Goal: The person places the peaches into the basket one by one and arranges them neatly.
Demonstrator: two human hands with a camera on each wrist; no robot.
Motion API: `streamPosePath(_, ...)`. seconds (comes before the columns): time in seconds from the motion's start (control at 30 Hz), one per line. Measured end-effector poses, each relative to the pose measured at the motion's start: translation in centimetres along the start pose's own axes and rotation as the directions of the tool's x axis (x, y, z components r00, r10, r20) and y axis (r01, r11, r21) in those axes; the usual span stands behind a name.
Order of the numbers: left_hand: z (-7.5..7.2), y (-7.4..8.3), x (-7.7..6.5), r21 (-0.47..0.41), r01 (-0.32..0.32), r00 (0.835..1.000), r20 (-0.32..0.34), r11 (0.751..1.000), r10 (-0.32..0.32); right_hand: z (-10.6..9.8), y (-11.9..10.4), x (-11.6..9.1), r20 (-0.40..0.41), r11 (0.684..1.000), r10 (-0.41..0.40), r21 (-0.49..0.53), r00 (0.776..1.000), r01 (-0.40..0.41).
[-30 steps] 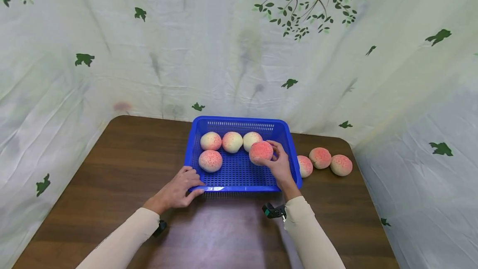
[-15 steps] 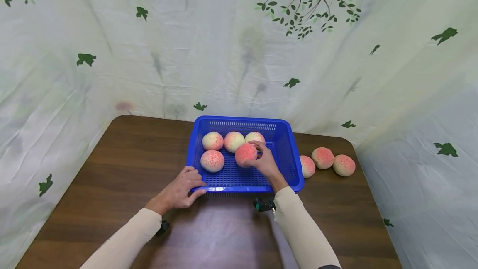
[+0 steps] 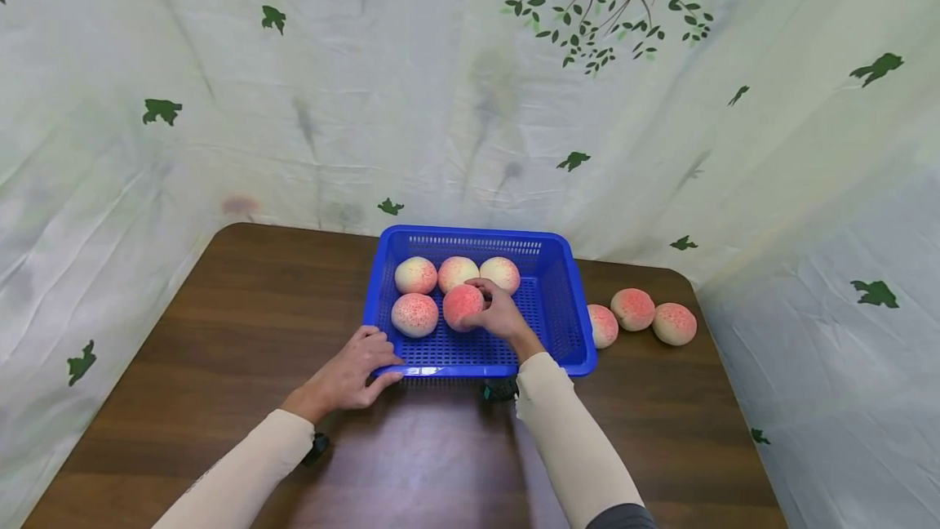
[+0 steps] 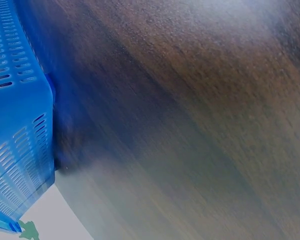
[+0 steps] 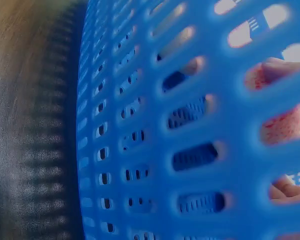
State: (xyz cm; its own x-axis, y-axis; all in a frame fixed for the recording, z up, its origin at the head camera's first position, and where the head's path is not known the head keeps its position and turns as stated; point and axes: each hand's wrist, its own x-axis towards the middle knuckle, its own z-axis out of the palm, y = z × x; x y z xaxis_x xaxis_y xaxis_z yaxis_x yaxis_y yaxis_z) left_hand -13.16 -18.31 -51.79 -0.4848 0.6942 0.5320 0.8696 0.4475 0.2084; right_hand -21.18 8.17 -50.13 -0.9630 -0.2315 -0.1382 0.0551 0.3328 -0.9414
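Note:
My right hand [image 3: 503,317] holds a red-pink peach [image 3: 463,307] between thumb and fingers, inside the blue plastic basket [image 3: 481,371]. This peach sits in the front row, to the right of a speckled peach [image 3: 414,315]. Behind them stands a row of three paler peaches, among them one at the left [image 3: 416,276] and one at the right [image 3: 499,274]. In the right wrist view, the slotted basket wall [image 5: 155,150] covers most of the held peach [image 5: 285,125]. My left hand [image 3: 356,370] grips the basket's front left corner; the left wrist view shows the basket side [image 4: 20,115] without the hand.
Three more peaches lie on the brown table [image 3: 294,308] right of the basket: one against its side [image 3: 603,326], one behind [image 3: 632,308] and one farther right [image 3: 674,323]. A pale leaf-printed curtain [image 3: 441,104] hangs behind the table and along both sides.
My right hand has carried the held peach leftward and slightly down within the basket, beside the speckled one. My left hand stays at the corner.

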Motion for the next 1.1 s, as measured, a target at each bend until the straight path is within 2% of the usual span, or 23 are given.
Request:
streamPosePath(0.17,0.0,0.0,-0.1,-0.008,-0.009,1.000,-0.012,1.000,0.009,0.4,0.3,0.1,0.007,0.998,0.007,-0.063,1.000,-0.007)
streamPosePath(0.3,0.1,0.0,-0.1,-0.010,-0.016,1.000,-0.020,1.000,0.016,0.7,0.4,0.1,0.012,0.990,-0.023,-0.141,1.000,0.024)
streamPosePath(0.47,0.0,0.0,-0.1,-0.006,-0.012,1.000,-0.021,1.000,0.012,1.0,0.7,0.2,0.028,0.971,-0.072,-0.226,0.997,0.076)
streamPosePath(0.6,0.0,0.1,-0.1,-0.003,-0.008,1.000,-0.016,1.000,0.008,1.2,0.8,0.2,0.050,0.954,-0.080,-0.287,0.996,0.091)
streamPosePath(1.1,-0.1,0.0,0.0,-0.005,-0.010,1.000,-0.021,1.000,0.010,1.3,0.6,0.2,0.059,0.950,-0.068,-0.301,0.996,0.082)
